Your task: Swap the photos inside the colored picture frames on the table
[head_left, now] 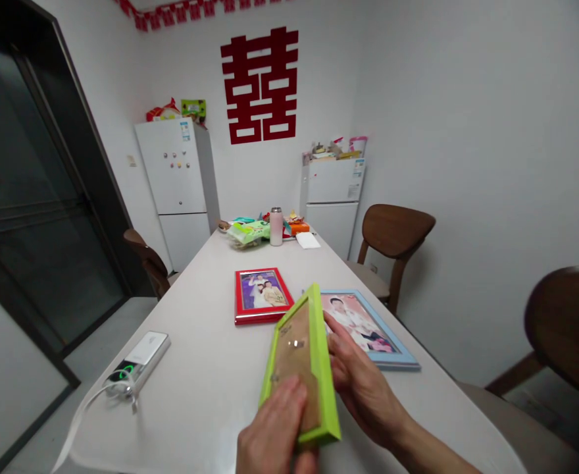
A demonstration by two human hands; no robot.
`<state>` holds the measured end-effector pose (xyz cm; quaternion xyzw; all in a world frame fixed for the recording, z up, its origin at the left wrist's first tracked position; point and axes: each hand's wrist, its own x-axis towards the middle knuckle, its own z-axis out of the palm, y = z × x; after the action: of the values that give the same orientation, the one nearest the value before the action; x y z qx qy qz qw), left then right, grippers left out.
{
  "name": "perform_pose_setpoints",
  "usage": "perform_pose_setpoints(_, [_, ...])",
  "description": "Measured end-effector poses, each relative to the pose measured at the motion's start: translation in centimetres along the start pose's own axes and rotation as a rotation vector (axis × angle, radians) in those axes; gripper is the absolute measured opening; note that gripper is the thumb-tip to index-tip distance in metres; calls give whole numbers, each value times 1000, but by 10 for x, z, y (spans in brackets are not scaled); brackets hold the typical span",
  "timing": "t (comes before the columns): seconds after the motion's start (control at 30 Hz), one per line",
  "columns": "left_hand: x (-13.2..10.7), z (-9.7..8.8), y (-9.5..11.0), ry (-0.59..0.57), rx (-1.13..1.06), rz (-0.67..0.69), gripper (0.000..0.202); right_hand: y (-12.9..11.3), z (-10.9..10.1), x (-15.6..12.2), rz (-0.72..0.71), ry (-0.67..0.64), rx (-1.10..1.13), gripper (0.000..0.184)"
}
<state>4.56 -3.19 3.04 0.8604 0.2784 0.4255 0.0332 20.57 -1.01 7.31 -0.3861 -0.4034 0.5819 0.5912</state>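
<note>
I hold a green picture frame [319,355] tilted up over the near part of the white table [205,368], its brown backing board toward me. My left hand [277,424] presses on the lower part of the backing, fingers bent over it. My right hand [361,382] grips the frame's right edge with fingers curled behind it. A red picture frame [260,295] with a photo lies flat just beyond. A blue picture frame [368,326] with a photo lies flat to the right, partly hidden by the green frame and my right hand.
A white power bank [141,359] with a cable lies at the table's left edge. A pink bottle [276,226], snack bags and a napkin crowd the far end. Wooden chairs [393,237] stand on both sides. Two white fridges [178,184] stand against the back wall.
</note>
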Motion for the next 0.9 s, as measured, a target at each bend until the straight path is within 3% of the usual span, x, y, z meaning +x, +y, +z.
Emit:
perform_pose_setpoints(0.07, [-7,3,-1,-78,198,208,49,6,-7,-8,57,-3,46,65])
perform_pose_setpoints(0.13, [-11,10,-1,-130,328,285,42,17,-16,-8,119,-23,-1,67])
perform_pose_setpoints(0.23, [-14,23,0,-146,406,279,30,36,-29,4,146,-40,-203,64])
perform_pose_setpoints(0.47, [-20,45,-3,-220,413,200,24,59,-48,22,-93,12,-1089,49])
perform_pose_setpoints(0.6, [-22,48,-4,-304,339,143,28,61,-47,23,-140,24,-1369,47])
perform_pose_setpoints(0.73, [-21,37,-6,-355,195,58,31,62,-46,21,-178,-32,-1426,37])
perform_pose_setpoints(0.8, [-24,26,-15,-319,171,-55,31,61,-44,19,-254,-74,-1408,35])
perform_pose_setpoints(0.9, [-32,11,-36,-194,238,-352,37,58,-33,17,-363,-184,-1359,29])
